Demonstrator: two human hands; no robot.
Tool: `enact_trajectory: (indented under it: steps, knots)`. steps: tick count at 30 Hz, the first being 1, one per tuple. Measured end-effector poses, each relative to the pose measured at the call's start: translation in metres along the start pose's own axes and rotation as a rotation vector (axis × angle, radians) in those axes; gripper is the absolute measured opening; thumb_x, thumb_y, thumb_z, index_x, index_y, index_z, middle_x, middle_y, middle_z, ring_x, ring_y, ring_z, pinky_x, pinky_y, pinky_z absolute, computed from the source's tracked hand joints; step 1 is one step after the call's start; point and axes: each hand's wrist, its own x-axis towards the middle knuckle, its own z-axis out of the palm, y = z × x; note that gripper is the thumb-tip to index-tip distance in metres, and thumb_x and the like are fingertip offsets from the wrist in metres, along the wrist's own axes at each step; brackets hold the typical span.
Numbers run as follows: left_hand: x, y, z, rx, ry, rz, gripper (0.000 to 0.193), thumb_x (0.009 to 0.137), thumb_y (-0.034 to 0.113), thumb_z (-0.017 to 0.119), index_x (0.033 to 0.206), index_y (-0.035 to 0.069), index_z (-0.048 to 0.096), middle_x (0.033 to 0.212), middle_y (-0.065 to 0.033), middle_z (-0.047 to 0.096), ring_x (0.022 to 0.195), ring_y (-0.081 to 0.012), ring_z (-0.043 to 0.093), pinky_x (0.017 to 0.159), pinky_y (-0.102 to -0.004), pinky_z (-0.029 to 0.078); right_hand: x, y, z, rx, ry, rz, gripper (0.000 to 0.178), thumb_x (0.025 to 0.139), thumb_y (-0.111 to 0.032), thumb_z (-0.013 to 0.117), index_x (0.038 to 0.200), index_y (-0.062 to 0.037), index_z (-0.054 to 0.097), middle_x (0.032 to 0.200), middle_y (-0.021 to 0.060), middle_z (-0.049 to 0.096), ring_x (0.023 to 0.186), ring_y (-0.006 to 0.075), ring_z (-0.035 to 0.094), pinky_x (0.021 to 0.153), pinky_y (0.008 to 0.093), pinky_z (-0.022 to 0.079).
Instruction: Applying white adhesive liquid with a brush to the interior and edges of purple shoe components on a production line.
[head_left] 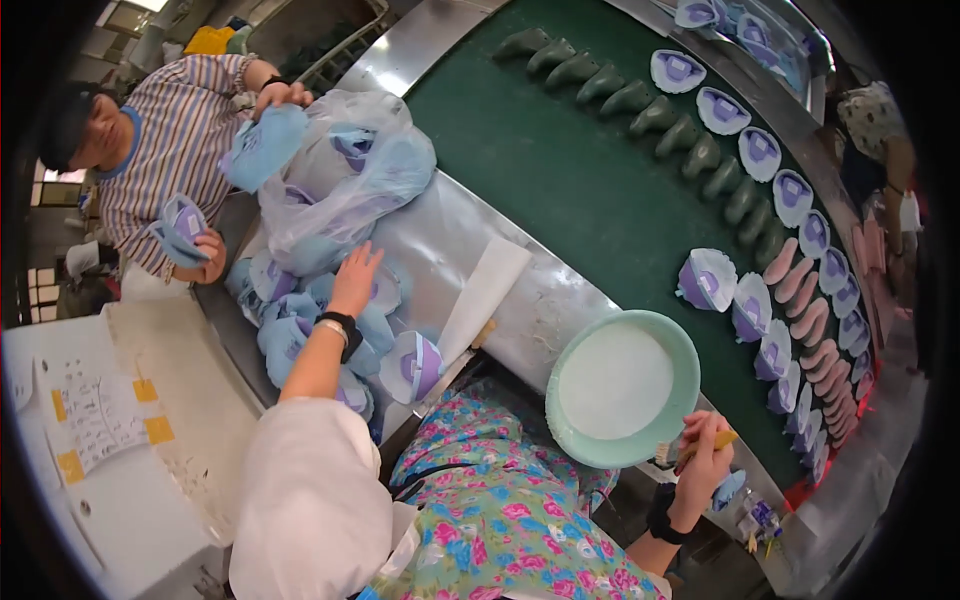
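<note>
My left hand (355,280) reaches over a heap of light-blue and purple shoe uppers (290,335), fingers stretched out and apart, with nothing gripped in them. Another upper (411,367) lies at the near right of that heap, beside a white paper strip (485,295). In my right hand (705,452) is a brush (664,454) with a yellowish handle, its pale bristles by the rim of a mint-green basin (692,385). White liquid (615,385) covers the basin's bottom. Both my wrists wear black bands.
A green conveyor belt (480,130) carries rows of uppers (760,155), dark shoe lasts (655,115) and pink sole-shaped pieces (800,290). Across the metal table a co-worker (180,130) holds uppers beside a clear plastic bag (340,180) of uppers. A white box-like surface (110,430) stands at left.
</note>
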Motion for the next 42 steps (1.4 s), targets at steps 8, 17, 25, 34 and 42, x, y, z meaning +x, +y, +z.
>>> enact_trajectory:
  steps: [8, 17, 25, 34, 42]
  knots:
    - [0.124, 0.007, -0.041, -0.234, -0.318, -0.047, 0.019, 0.082, 0.005, 0.053, 0.099, 0.010, 0.052, 0.092, -0.0178, 0.066, 0.089, -0.0388, 0.061, 0.072, -0.0477, 0.048, -0.028, -0.027, 0.083, -0.229, -0.155, -0.174, 0.015, 0.095, -0.012, 0.051, 0.091, 0.0001, 0.059, 0.088, 0.0060, 0.061, 0.073, 0.0099, 0.053, 0.065, 0.0225, 0.042]
    - [0.117, 0.153, -0.172, -1.564, -0.235, 0.112, 0.031, 0.087, 0.011, 0.059, 0.116, 0.003, 0.050, 0.088, -0.0086, 0.067, 0.082, -0.0230, 0.065, 0.070, -0.0328, 0.049, -0.043, -0.053, 0.175, -0.750, -0.260, -0.954, 0.032, 0.070, -0.004, 0.069, 0.101, -0.0049, 0.061, 0.109, 0.0075, 0.060, 0.096, 0.0264, 0.057, 0.075, 0.0360, 0.052]
    - [0.062, 0.179, -0.172, -2.141, -0.640, 0.219, 0.065, 0.090, 0.012, 0.053, 0.145, 0.012, 0.019, 0.136, -0.0122, 0.044, 0.123, -0.0217, 0.044, 0.096, -0.0328, 0.041, -0.061, -0.054, 0.123, -0.554, -0.238, -0.800, 0.031, 0.070, -0.008, 0.072, 0.099, -0.0046, 0.061, 0.089, 0.0090, 0.063, 0.085, 0.0264, 0.061, 0.070, 0.0354, 0.051]
    - [-0.012, 0.246, -0.199, -1.545, -0.094, 0.400, 0.078, 0.084, 0.003, 0.061, 0.148, 0.012, 0.017, 0.132, -0.0097, 0.047, 0.118, -0.0201, 0.049, 0.099, -0.0336, 0.040, -0.072, -0.032, 0.080, -0.431, -0.508, -0.484, 0.022, 0.080, -0.021, 0.068, 0.099, -0.0104, 0.065, 0.084, 0.0106, 0.062, 0.082, 0.0279, 0.060, 0.070, 0.0376, 0.049]
    - [-0.061, 0.204, -0.165, -1.327, -0.857, 0.452, 0.045, 0.088, 0.003, 0.056, 0.132, 0.009, 0.049, 0.121, -0.0054, 0.058, 0.110, -0.0122, 0.053, 0.091, -0.0269, 0.044, -0.021, 0.093, 0.008, -0.351, 0.185, -0.055, 0.020, 0.079, -0.022, 0.069, 0.083, -0.0024, 0.069, 0.074, 0.0126, 0.063, 0.070, 0.0306, 0.058, 0.064, 0.0391, 0.047]
